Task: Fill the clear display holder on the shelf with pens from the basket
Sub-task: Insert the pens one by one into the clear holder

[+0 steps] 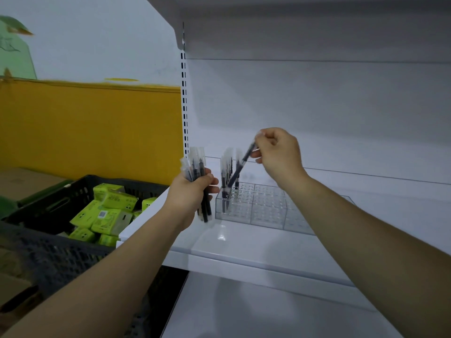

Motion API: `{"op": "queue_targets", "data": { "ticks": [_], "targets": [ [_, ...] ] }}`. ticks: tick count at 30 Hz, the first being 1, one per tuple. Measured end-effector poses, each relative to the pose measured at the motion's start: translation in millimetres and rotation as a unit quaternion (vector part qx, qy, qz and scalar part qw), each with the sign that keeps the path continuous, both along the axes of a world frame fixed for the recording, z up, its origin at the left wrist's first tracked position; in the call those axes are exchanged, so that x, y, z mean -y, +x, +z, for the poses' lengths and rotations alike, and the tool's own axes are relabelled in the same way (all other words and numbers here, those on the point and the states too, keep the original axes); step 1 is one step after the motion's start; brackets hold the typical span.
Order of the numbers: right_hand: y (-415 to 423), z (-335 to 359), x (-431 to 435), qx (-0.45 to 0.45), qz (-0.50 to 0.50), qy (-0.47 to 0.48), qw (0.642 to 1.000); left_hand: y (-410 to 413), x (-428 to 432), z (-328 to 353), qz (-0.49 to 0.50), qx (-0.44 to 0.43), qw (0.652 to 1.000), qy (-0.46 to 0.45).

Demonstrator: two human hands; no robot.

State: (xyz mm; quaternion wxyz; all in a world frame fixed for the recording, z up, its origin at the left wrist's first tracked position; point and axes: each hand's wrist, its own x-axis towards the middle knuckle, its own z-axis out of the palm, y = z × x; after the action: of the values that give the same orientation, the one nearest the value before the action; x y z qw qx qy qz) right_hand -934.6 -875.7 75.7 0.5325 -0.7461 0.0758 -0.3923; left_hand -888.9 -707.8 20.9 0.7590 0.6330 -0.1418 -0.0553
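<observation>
Where the dark plastic lattice basket (48, 254) sits nearest, at lower left, only bright green wrapped packets (109, 213) show in it; no pens visible there.

White metal shelf (244, 250) just beyond, its left end beside the basket.

Left hand (192, 191): fingers curled round a bundle of dark-barrelled pens with clear caps (195, 167), held upright just left of the holder.

Clear acrylic display holder with a grid of round holes (268, 208) stands on the shelf. A short row of capped pens (225, 172) stands upright in its left-most holes; the rest of the grid is bare.

Right hand (278, 152) above the holder: thumb and fingertips pinch the cap end of a single dark pen (241, 165). It is tilted, lower tip down beside the standing row. Whether the tip is inside a hole, cannot tell.

White back panel (317, 106) behind.

Judgement: step in hand is seating one pen, early in the fill. The next move calls for righting the pen over a free hole, lowering it, letting go, then drawing another from the left-hand bundle.
</observation>
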Motion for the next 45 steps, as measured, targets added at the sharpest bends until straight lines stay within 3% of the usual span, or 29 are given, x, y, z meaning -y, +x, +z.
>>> {"op": "queue_targets", "data": {
  "ticks": [4,11,32,34,37,41,45],
  "targets": [
    [10.5,-4.2,10.6,0.014,-0.048,-0.044,0.998,2.5,-4.4,-1.6,-0.006,-0.018,1.0,-0.012],
    [23.9,-21.0,11.4,-0.011,-0.047,-0.096,0.994,5.9,-5.0,-2.8,-0.014,-0.03,0.999,-0.011],
    [30.6,-38.1,0.9,-0.168,-0.05,-0.235,0.956,6.0,-3.4,-5.2,-0.035,0.035,0.997,0.056],
    [28.2,-34.9,0.5,-0.165,-0.062,-0.228,0.958,4.5,-3.6,-4.2,-0.034,0.05,0.996,0.067],
    [16.6,-27.6,-5.2,-0.088,-0.068,-0.184,0.977,1.5,-2.8,-2.1,-0.043,0.049,0.996,0.065],
    [-0.2,-17.7,-22.9,-0.087,0.039,-0.159,0.983,-2.6,0.9,0.6,-0.069,0.038,0.996,0.047],
    [-5.2,-13.5,-26.0,-0.096,0.083,-0.122,0.984,-5.6,1.4,3.3,-0.076,0.037,0.995,0.044]
  ]
}}
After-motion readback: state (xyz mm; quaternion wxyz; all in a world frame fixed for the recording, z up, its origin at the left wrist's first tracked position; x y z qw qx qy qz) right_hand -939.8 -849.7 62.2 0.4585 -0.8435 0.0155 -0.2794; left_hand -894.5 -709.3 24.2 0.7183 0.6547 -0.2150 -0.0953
